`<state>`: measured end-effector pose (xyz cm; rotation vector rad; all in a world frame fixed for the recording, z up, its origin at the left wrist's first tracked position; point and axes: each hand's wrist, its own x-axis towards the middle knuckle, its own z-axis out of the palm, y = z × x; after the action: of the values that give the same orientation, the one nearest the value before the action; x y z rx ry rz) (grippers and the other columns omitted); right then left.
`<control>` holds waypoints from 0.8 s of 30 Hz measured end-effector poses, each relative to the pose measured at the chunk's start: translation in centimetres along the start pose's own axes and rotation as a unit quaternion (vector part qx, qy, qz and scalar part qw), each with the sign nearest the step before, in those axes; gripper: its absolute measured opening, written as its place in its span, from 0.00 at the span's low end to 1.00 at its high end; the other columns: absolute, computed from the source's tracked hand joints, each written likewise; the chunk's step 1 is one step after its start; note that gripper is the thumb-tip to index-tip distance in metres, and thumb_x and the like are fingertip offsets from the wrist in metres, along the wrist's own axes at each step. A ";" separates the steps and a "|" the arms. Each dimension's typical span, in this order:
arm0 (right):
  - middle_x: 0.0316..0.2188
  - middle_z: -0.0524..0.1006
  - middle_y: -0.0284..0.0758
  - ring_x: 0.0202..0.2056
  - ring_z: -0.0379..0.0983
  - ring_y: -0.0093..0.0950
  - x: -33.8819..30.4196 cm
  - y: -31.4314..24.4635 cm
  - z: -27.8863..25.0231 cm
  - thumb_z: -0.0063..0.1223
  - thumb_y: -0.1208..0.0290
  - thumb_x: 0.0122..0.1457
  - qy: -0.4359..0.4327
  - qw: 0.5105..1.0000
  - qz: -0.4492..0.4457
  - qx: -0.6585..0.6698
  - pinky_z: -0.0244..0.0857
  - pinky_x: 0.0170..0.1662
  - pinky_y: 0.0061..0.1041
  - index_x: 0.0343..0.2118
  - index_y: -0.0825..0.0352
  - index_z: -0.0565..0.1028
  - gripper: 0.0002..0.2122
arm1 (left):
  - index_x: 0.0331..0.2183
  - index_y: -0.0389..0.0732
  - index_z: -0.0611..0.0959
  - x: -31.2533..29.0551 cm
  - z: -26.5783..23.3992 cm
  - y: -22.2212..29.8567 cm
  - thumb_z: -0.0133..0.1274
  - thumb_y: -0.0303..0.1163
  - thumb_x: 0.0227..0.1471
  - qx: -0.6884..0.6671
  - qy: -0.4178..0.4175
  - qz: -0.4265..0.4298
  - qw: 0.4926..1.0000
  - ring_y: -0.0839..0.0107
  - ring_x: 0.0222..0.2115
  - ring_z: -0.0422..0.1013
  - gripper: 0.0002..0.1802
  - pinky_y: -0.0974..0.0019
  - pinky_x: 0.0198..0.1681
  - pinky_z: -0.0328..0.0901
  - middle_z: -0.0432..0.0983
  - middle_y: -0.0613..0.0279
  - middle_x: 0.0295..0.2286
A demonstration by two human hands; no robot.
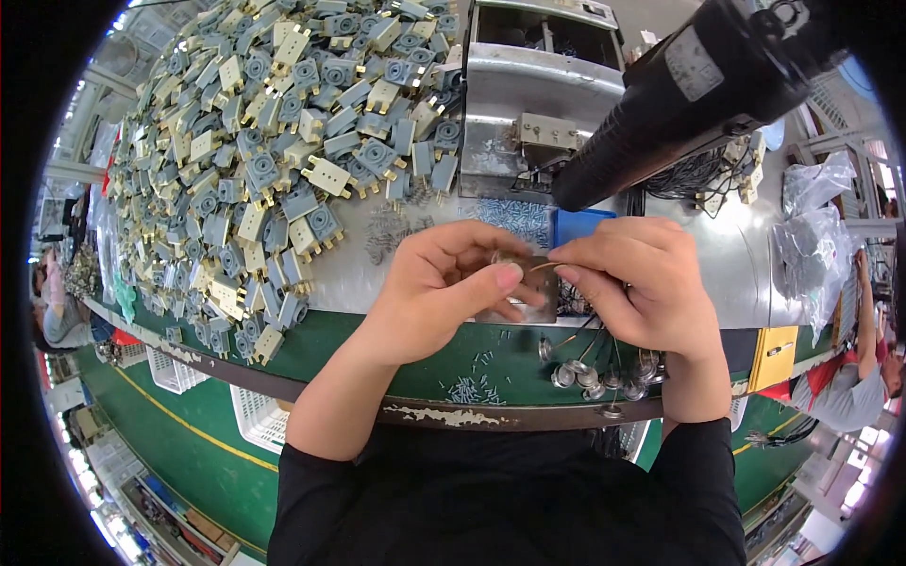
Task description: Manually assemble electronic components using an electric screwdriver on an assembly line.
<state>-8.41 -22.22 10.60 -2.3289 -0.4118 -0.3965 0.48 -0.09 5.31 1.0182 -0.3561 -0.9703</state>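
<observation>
My right hand (642,278) pinches a thin brownish wire (544,267) between thumb and forefinger, over the near part of the metal bench. My left hand (444,288) faces it with curled fingers; its fingertips are blurred, and a small shiny piece seems to sit between them, too unclear to name. Below my right hand, several round metal discs with wires (590,377) lie on the green bench edge. Small screws (472,390) form a loose pile there, to the left of the discs. Behind my hands are more small screws (514,219) and a blue bin (580,226).
Grey and cream plastic housings with brass prongs (330,176) heap high on the left, with loose springs (387,231) beside them. A thick black cylindrical tool (694,90) leans in from the upper right. Black cables (694,179) and a yellow pad (774,357) lie right.
</observation>
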 end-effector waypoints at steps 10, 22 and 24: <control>0.26 0.82 0.39 0.26 0.80 0.38 0.3 0.5 -0.4 0.61 0.80 0.55 -0.038 0.985 0.053 0.163 0.72 0.29 0.29 0.32 0.70 0.82 0.03 | 0.52 0.22 0.78 -0.1 0.4 -0.4 0.51 0.39 0.69 0.048 -0.096 0.004 0.994 0.52 0.39 0.84 0.25 0.59 0.37 0.81 0.83 0.41 0.41; 0.18 0.76 0.32 0.19 0.70 0.27 0.2 -0.3 0.1 0.70 0.75 0.48 -0.033 0.993 0.040 0.102 0.57 0.22 0.26 0.23 0.67 0.80 0.06 | 0.57 0.26 0.76 -0.2 0.8 -0.7 0.54 0.26 0.67 0.057 -0.110 0.046 0.991 0.61 0.42 0.83 0.21 0.64 0.44 0.79 0.83 0.46 0.43; 0.18 0.75 0.32 0.18 0.68 0.27 -0.1 0.0 0.5 0.71 0.74 0.47 -0.032 0.995 0.031 0.092 0.55 0.22 0.26 0.22 0.67 0.79 0.08 | 0.54 0.27 0.78 0.2 0.7 0.8 0.57 0.24 0.64 0.373 -0.180 0.080 0.906 0.69 0.41 0.83 0.19 0.67 0.44 0.77 0.85 0.50 0.39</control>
<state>-8.43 -21.84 10.21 -2.1720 -0.3885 -0.2433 0.51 -0.53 6.29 1.4647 -1.1684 -0.8801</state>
